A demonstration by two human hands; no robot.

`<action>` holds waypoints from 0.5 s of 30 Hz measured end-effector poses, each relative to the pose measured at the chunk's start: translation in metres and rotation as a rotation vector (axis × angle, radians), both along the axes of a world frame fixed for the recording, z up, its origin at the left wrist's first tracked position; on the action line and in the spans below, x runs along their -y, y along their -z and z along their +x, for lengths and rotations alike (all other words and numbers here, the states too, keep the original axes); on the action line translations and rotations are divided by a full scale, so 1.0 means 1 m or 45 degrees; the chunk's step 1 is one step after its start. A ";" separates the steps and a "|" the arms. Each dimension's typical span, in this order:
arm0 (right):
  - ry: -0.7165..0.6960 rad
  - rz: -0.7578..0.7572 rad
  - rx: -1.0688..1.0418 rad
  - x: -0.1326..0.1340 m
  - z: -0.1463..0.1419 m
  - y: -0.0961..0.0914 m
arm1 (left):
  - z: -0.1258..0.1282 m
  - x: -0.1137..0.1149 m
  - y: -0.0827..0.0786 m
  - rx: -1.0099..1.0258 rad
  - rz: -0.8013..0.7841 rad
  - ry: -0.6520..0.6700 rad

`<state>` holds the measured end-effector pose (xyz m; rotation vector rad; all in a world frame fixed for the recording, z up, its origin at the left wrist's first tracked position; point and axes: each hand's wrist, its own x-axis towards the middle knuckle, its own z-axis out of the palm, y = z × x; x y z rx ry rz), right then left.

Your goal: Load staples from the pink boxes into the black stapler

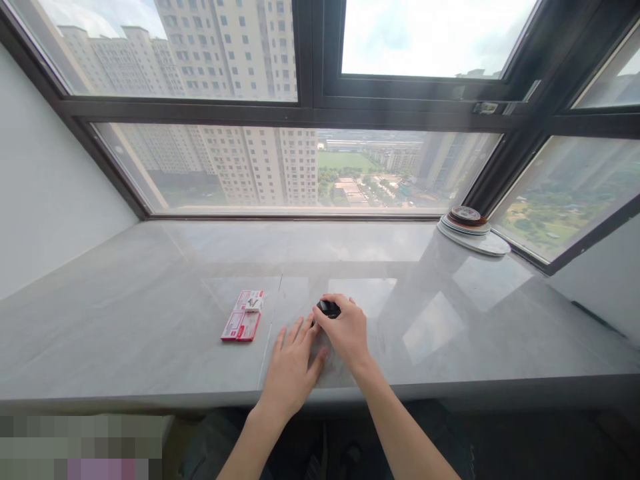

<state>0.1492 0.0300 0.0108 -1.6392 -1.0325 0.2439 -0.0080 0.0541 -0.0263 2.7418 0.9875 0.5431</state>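
Note:
On the grey marble windowsill, my right hand (345, 330) is closed around a small glossy black object (329, 308), with thumb and fingers on its sides. Much of that object is hidden by the fingers, so its kind cannot be made out. My left hand (295, 367) lies palm down on the stone just to the left, fingers spread, the fingertips close to the black object and to my right thumb. Further left lie flat red-and-white boxes (233, 325) side by side, and a smaller white box (254, 302) with a dark picture rests on top of them.
A stack of round plates or lids (475, 243) stands in the far right corner by the window. The windowsill (125, 320) ends at a front edge close to my wrists. Dark window frames (300, 115) bound it at the back, and a white wall (50, 173) at the left.

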 end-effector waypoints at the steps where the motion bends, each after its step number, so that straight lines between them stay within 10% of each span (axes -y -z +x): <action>1: 0.006 0.045 -0.148 -0.001 0.005 -0.003 | 0.000 -0.002 0.001 0.004 0.003 -0.013; 9: 0.037 0.427 -1.400 0.014 0.074 0.019 | 0.006 -0.013 0.007 0.079 -0.022 -0.063; 15: -0.060 0.419 -1.452 0.060 0.091 0.037 | -0.015 -0.020 -0.002 0.280 0.104 -0.369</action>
